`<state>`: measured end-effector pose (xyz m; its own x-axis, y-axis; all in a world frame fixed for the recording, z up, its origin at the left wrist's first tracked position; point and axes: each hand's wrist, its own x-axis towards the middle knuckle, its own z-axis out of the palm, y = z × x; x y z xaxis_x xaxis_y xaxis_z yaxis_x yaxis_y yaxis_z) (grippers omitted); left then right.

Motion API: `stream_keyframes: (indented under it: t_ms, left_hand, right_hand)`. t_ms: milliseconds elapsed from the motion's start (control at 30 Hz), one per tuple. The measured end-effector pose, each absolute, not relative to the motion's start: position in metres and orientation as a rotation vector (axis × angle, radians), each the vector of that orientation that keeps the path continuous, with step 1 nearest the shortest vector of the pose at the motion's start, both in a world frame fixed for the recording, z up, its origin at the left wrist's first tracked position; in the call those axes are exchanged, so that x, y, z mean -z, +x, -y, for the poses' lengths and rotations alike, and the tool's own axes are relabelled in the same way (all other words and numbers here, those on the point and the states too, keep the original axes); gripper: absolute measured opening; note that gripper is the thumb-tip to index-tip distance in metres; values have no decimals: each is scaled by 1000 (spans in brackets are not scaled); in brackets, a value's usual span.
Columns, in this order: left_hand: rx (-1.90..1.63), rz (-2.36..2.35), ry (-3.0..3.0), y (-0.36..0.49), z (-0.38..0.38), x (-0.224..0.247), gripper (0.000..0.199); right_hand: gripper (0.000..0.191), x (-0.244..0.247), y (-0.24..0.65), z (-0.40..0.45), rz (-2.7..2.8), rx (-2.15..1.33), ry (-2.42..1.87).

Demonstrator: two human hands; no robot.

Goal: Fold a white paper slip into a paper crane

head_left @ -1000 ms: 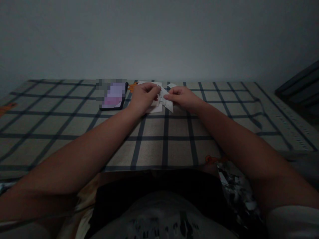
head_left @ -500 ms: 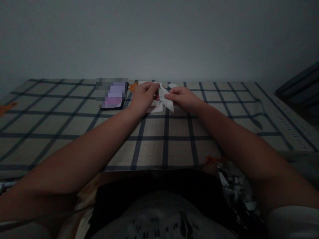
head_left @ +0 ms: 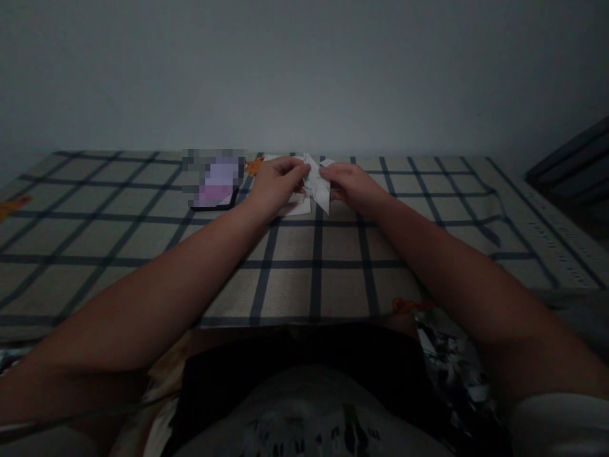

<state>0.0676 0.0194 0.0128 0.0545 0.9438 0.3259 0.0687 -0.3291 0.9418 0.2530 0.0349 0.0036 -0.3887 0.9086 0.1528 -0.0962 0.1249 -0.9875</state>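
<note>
A folded piece of white paper, creased and pointed at its top and bottom, is held up between my two hands. My left hand pinches its left side between thumb and fingers. On the right side, my right hand grips it the same way, with some of its fingers hidden behind the paper. Under and behind my left hand lie flat white sheets, partly covered by the hand. Another white paper corner shows just behind my right hand.
A phone with a lit, partly blurred screen lies left of my left hand. The table bears a checked cloth with orange figures. A grey wall rises behind it, and a dark slatted object stands at the far right.
The folded paper has turned slightly and shows more of its face, with its upper point now standing above the fingers. My right thumb has moved up along its edge.
</note>
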Motion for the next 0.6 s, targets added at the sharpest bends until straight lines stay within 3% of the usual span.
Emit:
stream_keyframes:
  t_ms: [600]
  left_hand:
    - [-1329,-1107,1810,63,-17,-13,14]
  right_hand:
    - [23,-7,257,-34,1713,-1236,-882]
